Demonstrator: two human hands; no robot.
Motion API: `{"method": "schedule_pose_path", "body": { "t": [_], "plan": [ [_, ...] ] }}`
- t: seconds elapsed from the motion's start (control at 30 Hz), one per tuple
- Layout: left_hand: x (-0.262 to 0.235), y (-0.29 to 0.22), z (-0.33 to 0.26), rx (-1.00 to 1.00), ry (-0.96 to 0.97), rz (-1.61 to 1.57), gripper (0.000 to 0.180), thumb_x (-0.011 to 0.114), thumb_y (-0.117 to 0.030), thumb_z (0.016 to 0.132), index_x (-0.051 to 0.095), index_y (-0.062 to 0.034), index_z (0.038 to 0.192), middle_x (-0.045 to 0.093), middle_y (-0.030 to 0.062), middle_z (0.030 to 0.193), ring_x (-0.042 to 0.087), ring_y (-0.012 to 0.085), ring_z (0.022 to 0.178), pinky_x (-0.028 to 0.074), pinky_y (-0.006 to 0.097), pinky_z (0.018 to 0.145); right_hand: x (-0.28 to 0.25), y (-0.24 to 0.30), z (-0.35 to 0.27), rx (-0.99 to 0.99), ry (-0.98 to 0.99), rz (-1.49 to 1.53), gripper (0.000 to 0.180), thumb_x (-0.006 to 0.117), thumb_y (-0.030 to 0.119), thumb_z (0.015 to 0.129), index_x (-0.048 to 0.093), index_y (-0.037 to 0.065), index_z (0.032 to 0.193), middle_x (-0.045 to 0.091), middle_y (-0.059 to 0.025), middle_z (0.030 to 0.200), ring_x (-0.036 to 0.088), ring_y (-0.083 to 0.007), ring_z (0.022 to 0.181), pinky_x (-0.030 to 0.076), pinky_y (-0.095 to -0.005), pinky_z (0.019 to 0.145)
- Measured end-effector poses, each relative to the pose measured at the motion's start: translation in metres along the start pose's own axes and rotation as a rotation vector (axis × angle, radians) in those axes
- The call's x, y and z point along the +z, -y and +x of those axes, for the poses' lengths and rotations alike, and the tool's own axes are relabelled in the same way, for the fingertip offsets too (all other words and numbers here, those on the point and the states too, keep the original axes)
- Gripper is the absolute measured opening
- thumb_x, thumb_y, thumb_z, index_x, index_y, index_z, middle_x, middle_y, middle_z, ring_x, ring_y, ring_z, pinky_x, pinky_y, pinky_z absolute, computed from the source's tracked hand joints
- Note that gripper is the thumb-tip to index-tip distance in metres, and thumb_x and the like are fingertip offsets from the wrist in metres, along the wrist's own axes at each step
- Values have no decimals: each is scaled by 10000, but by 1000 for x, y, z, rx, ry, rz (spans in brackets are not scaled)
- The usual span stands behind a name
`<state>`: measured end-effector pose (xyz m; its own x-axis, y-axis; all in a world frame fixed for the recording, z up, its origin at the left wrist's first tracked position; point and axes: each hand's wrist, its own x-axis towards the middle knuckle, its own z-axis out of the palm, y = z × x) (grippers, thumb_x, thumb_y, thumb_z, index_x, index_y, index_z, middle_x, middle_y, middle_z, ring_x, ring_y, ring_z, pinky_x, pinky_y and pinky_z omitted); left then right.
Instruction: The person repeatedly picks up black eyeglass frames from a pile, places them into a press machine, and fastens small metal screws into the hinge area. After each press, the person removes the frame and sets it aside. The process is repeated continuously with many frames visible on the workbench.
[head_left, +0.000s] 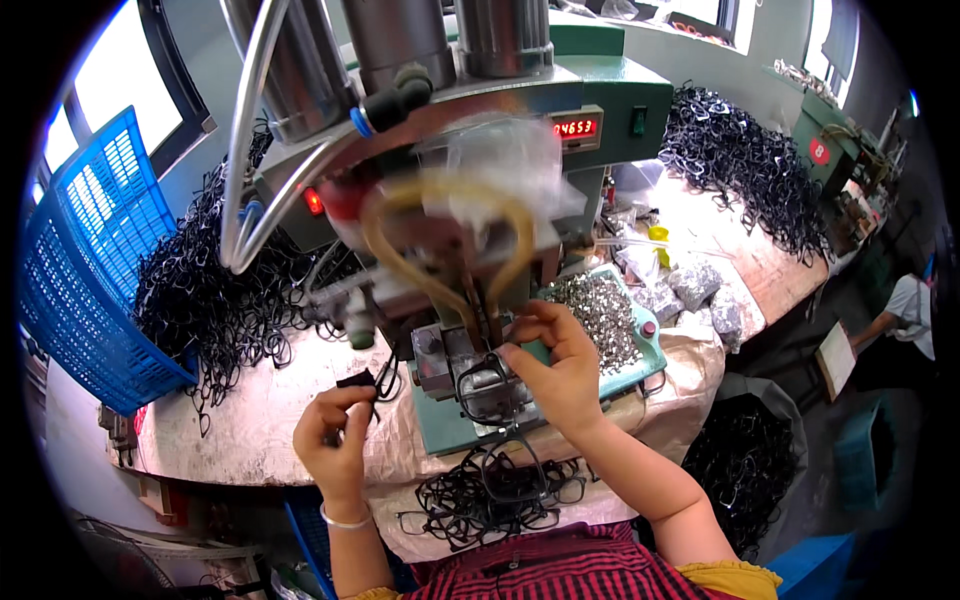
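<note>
At centre, my right hand (pixel 556 362) grasped the glasses (pixel 466 374) at the press (pixel 400 45), best kept square; my left hand (pixel 333 445) pinched a black piece (pixel 356 380).

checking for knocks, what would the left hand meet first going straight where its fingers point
Probably the grey metal block, beyond the black piece at the left hand's fingertips; depth is unclear.

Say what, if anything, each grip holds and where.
Left grip: pinches a black piece; which part, unclear. Right grip: at the upper right of a black eyeglass frame; whether holding, unclear.
</note>
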<state>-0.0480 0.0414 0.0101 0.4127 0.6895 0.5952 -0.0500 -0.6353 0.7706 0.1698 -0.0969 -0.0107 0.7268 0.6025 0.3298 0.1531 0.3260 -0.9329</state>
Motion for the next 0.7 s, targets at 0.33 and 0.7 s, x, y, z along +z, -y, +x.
{"method": "schedule_pose_path", "body": {
  "t": [0.33, 0.7],
  "plan": [
    [55, -114, 13, 803, 761, 531, 135, 686, -132, 700, 567, -84, 744, 646, 64, 889, 616, 209, 768, 519, 304, 576, -2, 48, -10, 100, 137, -73, 380, 695, 47, 856, 611, 0, 1223, 678, -134, 1206, 626, -197, 1145, 469, -337, 990],
    [72, -105, 12, 761, 815, 512, 138, 630, -159, 673, 554, -109, 776, 537, 30, 759, 554, 170, 696, 484, 273, 558, -116, -60, 5, -268, -121, -1086, 157, 809, 141, 731, 751, 107, 873, 643, -192, 1222, 543, -381, 1258, 434, -457, 1043]
  ]
}}
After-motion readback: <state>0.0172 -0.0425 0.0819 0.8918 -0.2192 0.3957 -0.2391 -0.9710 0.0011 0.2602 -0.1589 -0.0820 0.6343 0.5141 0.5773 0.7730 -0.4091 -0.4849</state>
